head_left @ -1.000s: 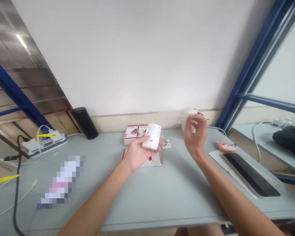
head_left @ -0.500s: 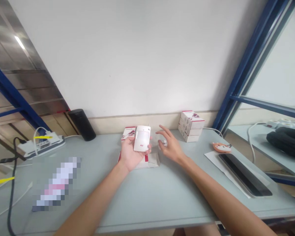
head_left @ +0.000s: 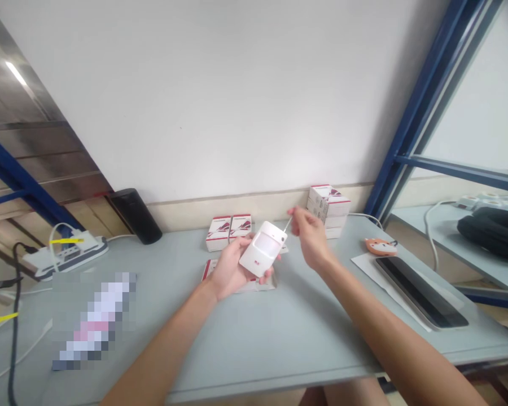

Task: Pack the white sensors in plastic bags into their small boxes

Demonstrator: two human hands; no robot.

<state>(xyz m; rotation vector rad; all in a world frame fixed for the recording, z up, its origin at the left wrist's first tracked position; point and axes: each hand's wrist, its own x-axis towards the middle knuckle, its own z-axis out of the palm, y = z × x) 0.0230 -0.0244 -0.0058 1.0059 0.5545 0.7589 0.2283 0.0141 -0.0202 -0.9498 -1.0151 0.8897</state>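
A white motion sensor (head_left: 261, 249) with a domed window lies tilted in my left hand (head_left: 231, 268), whose fingers wrap round its sides. From its top right corner a thin antenna (head_left: 287, 225) sticks out. My right hand (head_left: 309, 234) pinches the antenna's outer end between thumb and fingers. Below the sensor, an opened white and red box (head_left: 254, 285) lies flat on the table, partly covered by my left hand. Two small white and red boxes (head_left: 218, 234) stand side by side just behind.
A stack of similar boxes (head_left: 336, 211) stands by the wall at the right. Nearer are a black phone (head_left: 421, 290) on white paper and an orange and white fox-shaped item (head_left: 380, 247). To the left are a black cylinder (head_left: 138, 217), a power strip (head_left: 71, 259) and loose cables.
My left hand has shifted right and tilted the sensor clockwise. My right hand has gone from open fingers to a pinch on the antenna, which now sticks out longer.
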